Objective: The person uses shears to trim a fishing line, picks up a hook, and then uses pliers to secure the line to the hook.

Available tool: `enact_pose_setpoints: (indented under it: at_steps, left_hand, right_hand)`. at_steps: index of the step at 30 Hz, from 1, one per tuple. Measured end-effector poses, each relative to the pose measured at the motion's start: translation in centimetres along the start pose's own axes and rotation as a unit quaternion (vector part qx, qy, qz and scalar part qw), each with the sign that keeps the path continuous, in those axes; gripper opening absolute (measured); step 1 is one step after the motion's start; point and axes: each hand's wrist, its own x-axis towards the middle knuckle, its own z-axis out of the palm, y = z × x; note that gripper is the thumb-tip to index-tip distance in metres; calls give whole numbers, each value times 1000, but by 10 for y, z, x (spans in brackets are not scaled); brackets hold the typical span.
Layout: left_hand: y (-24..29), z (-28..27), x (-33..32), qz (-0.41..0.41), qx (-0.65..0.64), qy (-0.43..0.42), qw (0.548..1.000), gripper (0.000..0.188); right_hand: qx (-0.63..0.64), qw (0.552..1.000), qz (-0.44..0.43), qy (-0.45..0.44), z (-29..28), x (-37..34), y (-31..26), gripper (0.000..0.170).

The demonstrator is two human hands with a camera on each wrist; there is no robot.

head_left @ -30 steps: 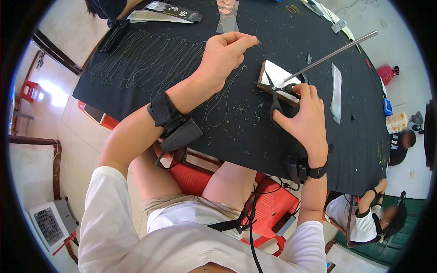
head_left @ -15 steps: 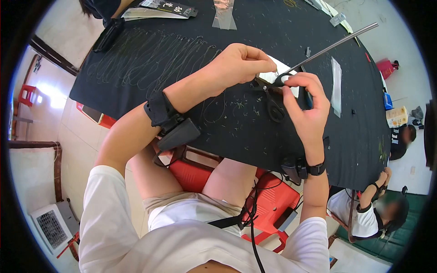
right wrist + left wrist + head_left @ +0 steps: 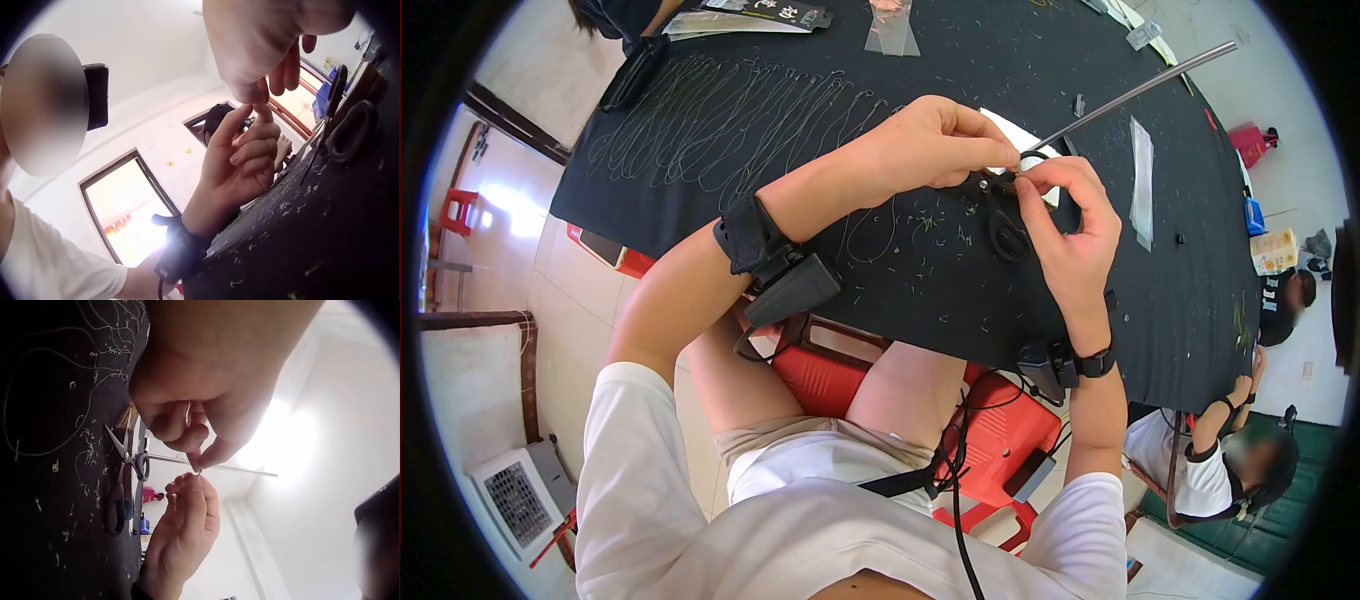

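Observation:
My left hand (image 3: pixel 930 150) and right hand (image 3: pixel 1072 215) meet fingertip to fingertip above the scissors. In the left wrist view, a small thin wire-like piece (image 3: pixel 200 472) shows between the fingertips; its exact kind I cannot tell. The left thumb and index finger pinch it from one side, the right thumb and index finger from the other. Below the hands, the black-handled scissors (image 3: pixel 1006 238) lie with blades parted against a wooden block with a white top (image 3: pixel 998 122). A thin metal rod (image 3: pixel 1145 93) rises slantwise from that block.
Many looped thin lines (image 3: pixel 700 125) lie in a row on the black tablecloth (image 3: pixel 880 310). Line clippings (image 3: pixel 930 228) are scattered near the block. A clear plastic bag (image 3: pixel 892 35), a long clear sleeve (image 3: pixel 1141 185) and flat packages (image 3: pixel 750 20) lie around. Other people sit at the table.
My right hand has let go of the scissors, which now lie by the block. The left hand has come right and down, with the small piece, to meet the right fingertips.

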Motion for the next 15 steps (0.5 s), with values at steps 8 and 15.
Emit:
enact_pose_setpoints:
  at_steps: [8, 15]
  left_hand:
    - [-3, -1, 1, 46, 91, -11, 995, 17]
    - [0, -1, 1, 57, 129, -9, 990, 15]
  right_hand:
    - [-47, 999, -18, -3, -2, 1, -1, 13]
    - [-85, 995, -47, -8, -2, 2, -4, 14]
